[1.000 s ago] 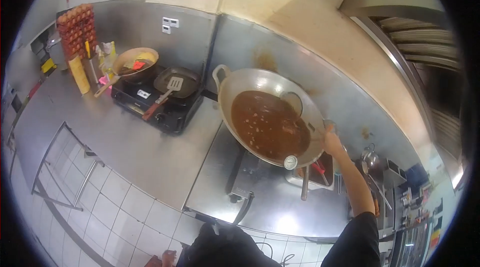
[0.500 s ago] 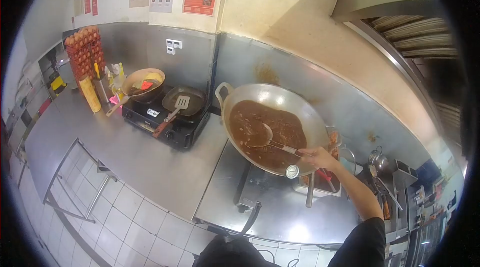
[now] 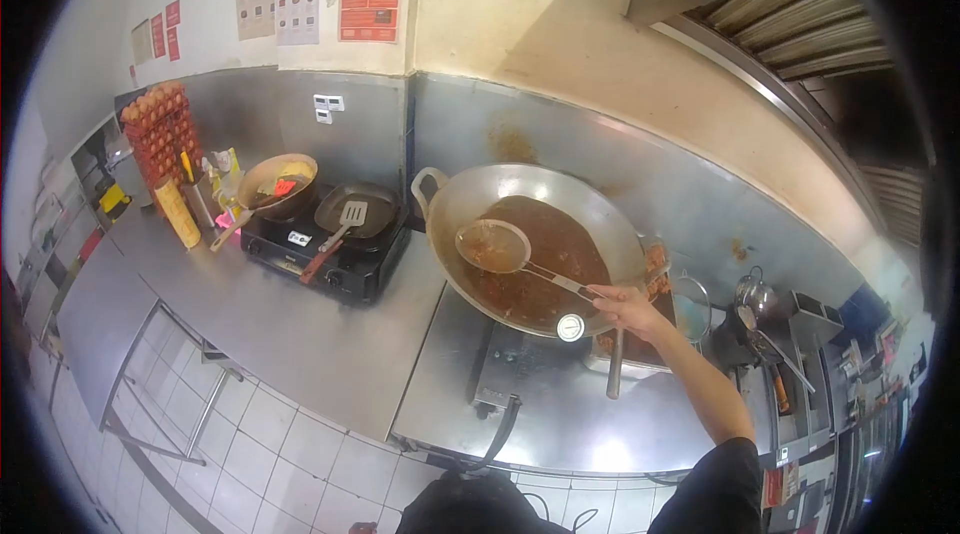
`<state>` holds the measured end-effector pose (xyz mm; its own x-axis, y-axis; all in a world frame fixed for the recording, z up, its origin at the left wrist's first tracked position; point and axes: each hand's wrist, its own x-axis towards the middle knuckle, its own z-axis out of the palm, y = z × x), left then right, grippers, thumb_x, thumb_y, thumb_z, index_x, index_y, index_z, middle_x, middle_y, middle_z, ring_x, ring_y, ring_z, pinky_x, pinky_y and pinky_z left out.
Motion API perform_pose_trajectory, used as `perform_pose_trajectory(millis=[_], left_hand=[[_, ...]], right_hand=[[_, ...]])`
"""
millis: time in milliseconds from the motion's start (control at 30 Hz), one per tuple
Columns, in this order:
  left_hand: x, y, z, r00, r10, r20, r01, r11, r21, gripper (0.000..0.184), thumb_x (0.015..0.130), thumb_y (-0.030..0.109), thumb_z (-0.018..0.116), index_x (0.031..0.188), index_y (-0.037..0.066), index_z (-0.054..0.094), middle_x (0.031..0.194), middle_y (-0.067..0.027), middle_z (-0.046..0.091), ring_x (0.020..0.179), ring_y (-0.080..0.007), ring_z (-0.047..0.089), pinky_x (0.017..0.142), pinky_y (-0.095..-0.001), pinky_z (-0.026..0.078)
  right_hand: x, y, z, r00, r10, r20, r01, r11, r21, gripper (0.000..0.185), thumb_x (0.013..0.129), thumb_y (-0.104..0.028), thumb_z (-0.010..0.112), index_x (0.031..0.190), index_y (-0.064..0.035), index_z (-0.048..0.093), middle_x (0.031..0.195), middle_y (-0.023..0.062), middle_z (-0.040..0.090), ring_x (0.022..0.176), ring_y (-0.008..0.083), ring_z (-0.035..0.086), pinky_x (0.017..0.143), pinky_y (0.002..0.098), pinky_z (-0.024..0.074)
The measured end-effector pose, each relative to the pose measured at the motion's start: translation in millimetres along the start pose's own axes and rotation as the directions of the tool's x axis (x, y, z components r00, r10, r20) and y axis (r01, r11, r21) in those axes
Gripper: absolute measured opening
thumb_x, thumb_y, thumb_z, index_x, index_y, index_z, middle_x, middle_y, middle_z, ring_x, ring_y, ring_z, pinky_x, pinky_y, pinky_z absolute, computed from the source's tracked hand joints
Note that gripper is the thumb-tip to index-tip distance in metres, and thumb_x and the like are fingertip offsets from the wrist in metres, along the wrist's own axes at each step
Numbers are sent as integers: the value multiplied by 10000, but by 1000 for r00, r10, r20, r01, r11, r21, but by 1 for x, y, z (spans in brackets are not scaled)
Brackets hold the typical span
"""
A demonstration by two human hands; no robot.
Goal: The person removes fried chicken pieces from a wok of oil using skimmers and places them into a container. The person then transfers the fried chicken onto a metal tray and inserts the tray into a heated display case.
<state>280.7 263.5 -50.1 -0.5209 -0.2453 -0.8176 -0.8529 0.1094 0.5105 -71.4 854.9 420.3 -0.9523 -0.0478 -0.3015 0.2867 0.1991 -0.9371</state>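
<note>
My right hand (image 3: 625, 308) is closed around the handle of a round mesh skimmer (image 3: 495, 246). The skimmer's basket is held over the left part of a large metal wok (image 3: 610, 224), with some small bits in its mesh. Dark brown oil (image 3: 550, 279) fills the wok's bottom. A round dial thermometer (image 3: 571, 328) sits at the wok's near rim. Just below my hand, the handle of another utensil (image 3: 615, 369) points toward me. My left hand is out of view.
To the left, a black two-burner stove (image 3: 330, 279) carries a frying pan (image 3: 278, 184) and a square grill pan (image 3: 372, 209) with a slotted spatula (image 3: 348, 222) on it. Stacked egg trays (image 3: 160, 134) stand farther left. Right of the wok are a tray of food (image 3: 650, 359) and a round strainer (image 3: 692, 306).
The skimmer's basket has come up out of the brown oil and shifted slightly left. My view has turned a little, moving the scene leftward.
</note>
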Motion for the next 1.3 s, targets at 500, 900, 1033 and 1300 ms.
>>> perform_pose_trajectory(millis=[500,900,1033,1300], left_hand=[[25,-8,22,993,30,113,-43,993,113,296,928,309,578,959,37,691,821,-86,685,761,-233,637,676,-370,518],[-4,-53,22,994,-110,-16,105,972,-209,337,867,267,660,1042,-21,654,832,-123,680,701,-213,664,582,-330,520],[-19,-75,18,995,-96,-3,95,984,-154,335,868,266,657,1043,-20,654,836,-126,680,692,-211,663,570,-325,516],[-13,-72,11,997,-72,17,73,992,-99,333,869,263,649,1045,-19,655,844,-133,678,674,-207,661,546,-315,509]], right_hand=[[-46,-38,-34,775,-488,-400,-337,216,-916,225,813,-100,557,965,-9,696,887,268,684,831,432,681,753,503,549],[19,-28,-2,947,-319,-22,132,452,-882,318,824,-245,622,1077,-75,712,783,245,674,769,324,699,737,433,537],[25,-24,11,945,-328,15,217,590,-778,440,771,-160,672,1149,65,661,850,201,710,725,254,697,693,360,532],[11,-29,28,992,-76,-97,33,923,-384,472,841,-86,668,1275,83,588,734,32,617,574,80,512,514,223,383]])
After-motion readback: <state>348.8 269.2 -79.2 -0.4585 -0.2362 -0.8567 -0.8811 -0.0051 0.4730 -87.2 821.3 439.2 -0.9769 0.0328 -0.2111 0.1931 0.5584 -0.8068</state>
